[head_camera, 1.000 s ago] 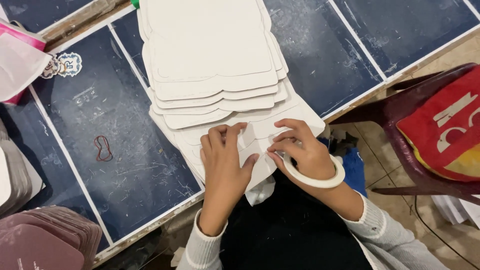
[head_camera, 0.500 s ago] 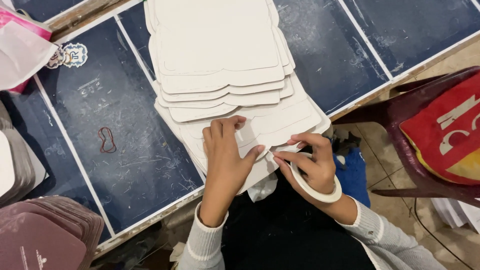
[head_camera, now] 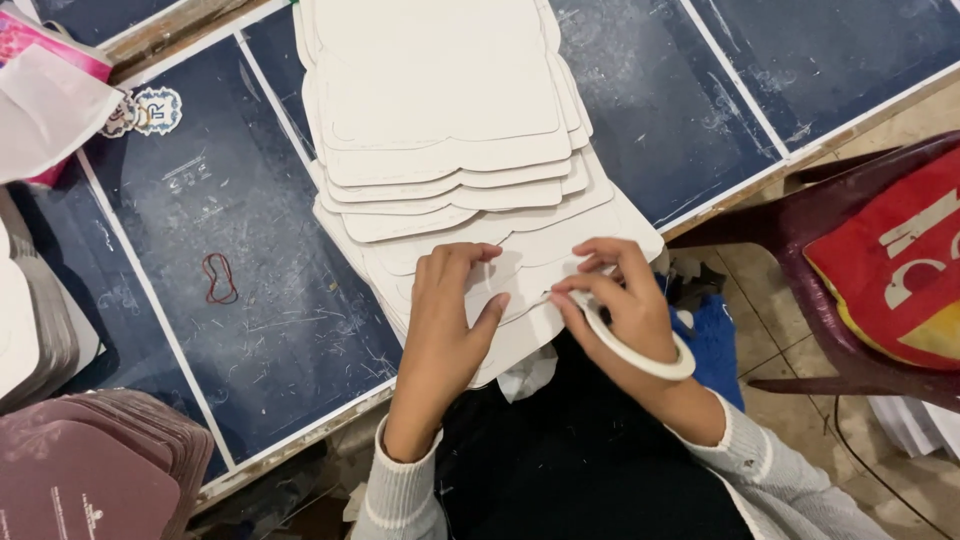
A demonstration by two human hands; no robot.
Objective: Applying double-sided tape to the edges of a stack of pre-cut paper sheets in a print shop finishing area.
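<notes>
The left hand (head_camera: 445, 320) lies flat, fingers spread and open, on the nearest white scalloped card cut-out (head_camera: 520, 300), pressing it down so that it stays put at the near edge of the bench (head_camera: 250, 330). The right hand (head_camera: 620, 300) works just beside it, its fingertips pinched together on the same card; a roll of white tape (head_camera: 640, 350) sits around this wrist like a bangle, which keeps it within reach while leaving the fingers free. Whether a strip of tape runs under those fingertips is too fine to tell

The card belongs to a fanned stack of white cut-outs (head_camera: 440, 110) that runs from the far side of the bench down to the person's lap, each sheet offset from the next so that one scalloped edge shows at a time; the sheet under the hands is the one lowest in view and overhangs the bench edge a little

To the left, well apart from the hands, a red rubber band (head_camera: 218, 278) lies on the dark blue scratched bench top. A pile of maroon cards (head_camera: 100, 470) sits at the lower left corner, and a small ornate sticker (head_camera: 155, 110) lies near the far left. A dark red plastic chair (head_camera: 840, 300) with a red bag (head_camera: 900, 270) on it stands to the right
</notes>
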